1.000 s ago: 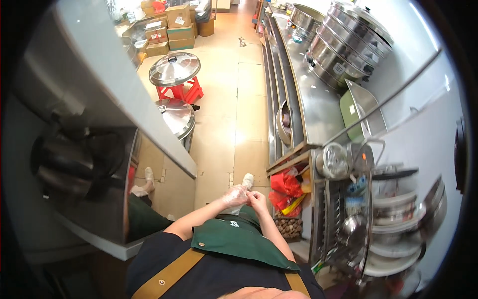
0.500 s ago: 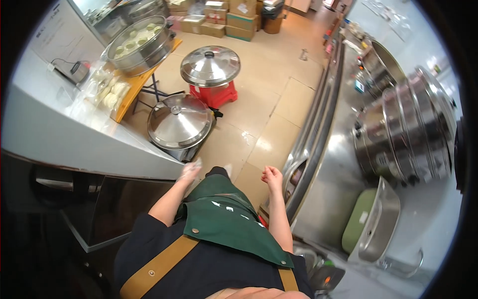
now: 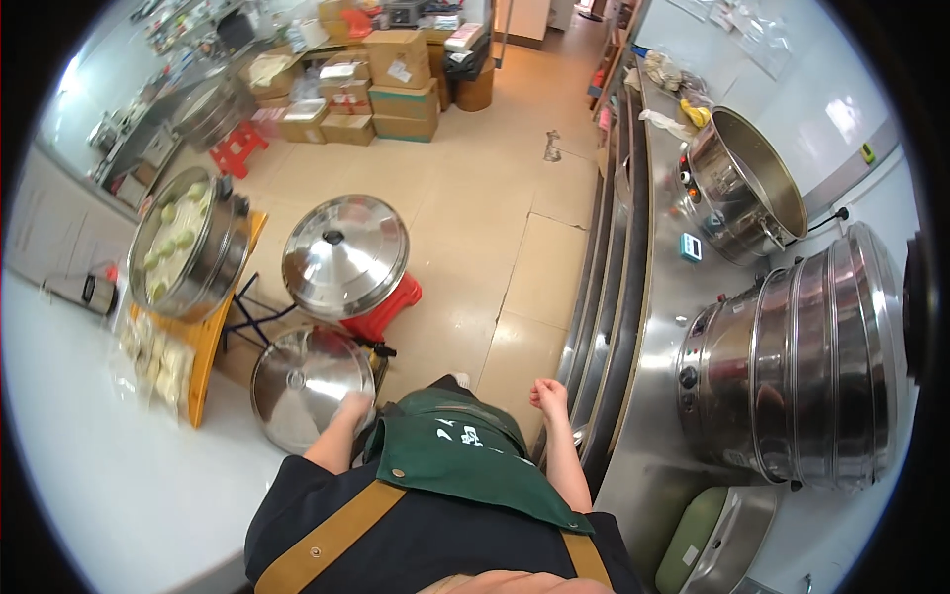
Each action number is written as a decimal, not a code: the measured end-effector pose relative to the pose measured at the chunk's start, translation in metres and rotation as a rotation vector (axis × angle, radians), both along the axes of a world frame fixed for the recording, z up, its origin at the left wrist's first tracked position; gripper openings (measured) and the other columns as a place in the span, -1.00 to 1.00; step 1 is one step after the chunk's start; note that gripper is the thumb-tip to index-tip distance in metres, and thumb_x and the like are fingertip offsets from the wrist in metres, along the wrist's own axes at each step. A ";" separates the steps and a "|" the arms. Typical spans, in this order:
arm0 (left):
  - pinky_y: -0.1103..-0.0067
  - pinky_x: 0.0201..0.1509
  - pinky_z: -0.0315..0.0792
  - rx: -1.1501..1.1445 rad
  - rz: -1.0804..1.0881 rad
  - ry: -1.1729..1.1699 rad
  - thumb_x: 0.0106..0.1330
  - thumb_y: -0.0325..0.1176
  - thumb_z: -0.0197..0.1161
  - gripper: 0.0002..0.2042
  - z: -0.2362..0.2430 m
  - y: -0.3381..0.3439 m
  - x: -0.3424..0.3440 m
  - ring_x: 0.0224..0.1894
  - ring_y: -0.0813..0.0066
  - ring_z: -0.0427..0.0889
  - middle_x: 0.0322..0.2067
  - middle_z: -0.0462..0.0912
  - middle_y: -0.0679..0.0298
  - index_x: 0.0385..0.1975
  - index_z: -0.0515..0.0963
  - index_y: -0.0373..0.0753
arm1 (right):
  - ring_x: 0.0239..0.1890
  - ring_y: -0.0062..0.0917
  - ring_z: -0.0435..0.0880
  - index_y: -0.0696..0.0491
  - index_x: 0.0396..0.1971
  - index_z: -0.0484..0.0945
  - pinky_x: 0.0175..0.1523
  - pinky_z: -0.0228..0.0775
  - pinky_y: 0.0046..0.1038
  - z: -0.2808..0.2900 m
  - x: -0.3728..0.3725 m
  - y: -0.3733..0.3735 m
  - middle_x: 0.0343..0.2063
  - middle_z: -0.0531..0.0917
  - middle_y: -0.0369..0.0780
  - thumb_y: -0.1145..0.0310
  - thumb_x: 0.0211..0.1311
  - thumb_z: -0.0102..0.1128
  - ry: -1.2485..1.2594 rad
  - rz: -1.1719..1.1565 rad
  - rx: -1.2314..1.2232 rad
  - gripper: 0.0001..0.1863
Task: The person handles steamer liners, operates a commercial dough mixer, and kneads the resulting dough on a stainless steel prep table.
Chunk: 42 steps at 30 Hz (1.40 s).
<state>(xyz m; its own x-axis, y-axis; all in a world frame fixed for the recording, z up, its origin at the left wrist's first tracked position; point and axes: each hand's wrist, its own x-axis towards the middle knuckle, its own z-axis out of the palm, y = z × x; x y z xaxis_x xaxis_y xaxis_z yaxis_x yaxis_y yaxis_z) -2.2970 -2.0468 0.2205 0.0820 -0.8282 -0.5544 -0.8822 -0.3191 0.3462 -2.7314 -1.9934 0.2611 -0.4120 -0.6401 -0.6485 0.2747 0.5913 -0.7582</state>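
Between white panel (image 3: pixel 168 485) and steel counter (image 3: pixel 648 426): one person stands on a tiled floor (image 3: pixel 475 168), seen from above; one white shoe (image 3: pixel 461 380) shows past the apron.
Left hand (image 3: pixel 356 404): overlaps the right part of the lower domed steel lid; blurred, so finger spread, contact and any held object cannot be told.
Right hand (image 3: pixel 548 394): raised near the counter's shelf edges (image 3: pixel 604 342); fingers loosely curled inward, nothing visible in the grasp.
Lower domed steel lid (image 3: pixel 287 401): at the person's front left, low down, round, metal knob at centre, nearest thing to the left hand.
Upper domed steel lid (image 3: pixel 351 277): just beyond the lower one, dark knob on top, set over a red plastic stool (image 3: pixel 388 309).
Steamer tier (image 3: pixel 218 272): far left, on an orange-brown board (image 3: pixel 220 342); pale rounded pieces inside, some greenish.
Clear plastic bag (image 3: pixel 153 361): at the board's near end, pale pieces in it.
Counter load: lidless steel pot (image 3: pixel 732 198) farthest along, small digital timer (image 3: pixel 691 247) just beside, then a stacked steel steamer (image 3: pixel 811 376); nearest, a green tub (image 3: pixel 693 549) and a rectangular steel pan (image 3: pixel 740 540) side by side.
Back of room: stacked cardboard boxes (image 3: pixel 401 69), well apart from both hands.
Clothing: green apron (image 3: pixel 445 455), white lettering, tan straps (image 3: pixel 332 535), dark short-sleeved top.
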 end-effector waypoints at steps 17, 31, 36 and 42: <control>0.35 -0.31 0.39 -0.078 -0.524 0.102 0.13 -0.12 0.02 -0.69 0.012 -0.462 -0.226 -0.39 0.12 0.54 -0.48 0.54 -0.01 -0.41 0.51 -0.27 | -0.68 -0.60 0.45 0.14 -0.45 0.44 -0.62 0.36 -0.59 -0.056 -0.252 -0.356 -0.61 0.51 -0.23 0.36 0.09 0.07 -0.053 -0.214 0.122 -0.85; 0.47 -0.27 0.43 0.271 -0.278 -0.131 0.07 -0.31 0.05 -0.80 0.026 -0.655 -0.327 -0.30 0.30 0.55 -0.34 0.55 0.11 -0.37 0.50 -0.24 | -0.68 -0.56 0.46 0.12 -0.45 0.42 -0.55 0.41 -0.48 -0.105 -0.435 -0.698 -0.62 0.50 -0.24 0.20 0.11 0.05 -0.141 -0.500 0.085 -0.74; 0.50 -0.29 0.42 0.258 -0.428 -0.082 0.08 -0.30 0.08 -0.77 -0.023 -0.810 -0.362 -0.34 0.35 0.55 -0.36 0.56 0.12 -0.32 0.47 -0.29 | -0.72 -0.52 0.44 0.15 -0.50 0.36 -0.62 0.38 -0.49 -0.163 -0.483 -0.761 -0.64 0.48 -0.21 0.06 0.11 0.05 -0.265 -0.931 0.059 -0.61; 0.54 -0.32 0.41 0.200 -0.557 0.034 0.10 -0.30 0.12 -0.71 0.005 -1.025 -0.451 -0.39 0.42 0.55 -0.38 0.56 0.14 -0.25 0.44 -0.35 | -0.69 -0.50 0.46 0.22 -0.37 0.27 -0.58 0.41 -0.46 -0.186 -0.550 -0.824 -0.61 0.43 -0.19 0.07 0.05 0.14 -0.389 -1.492 0.036 -0.52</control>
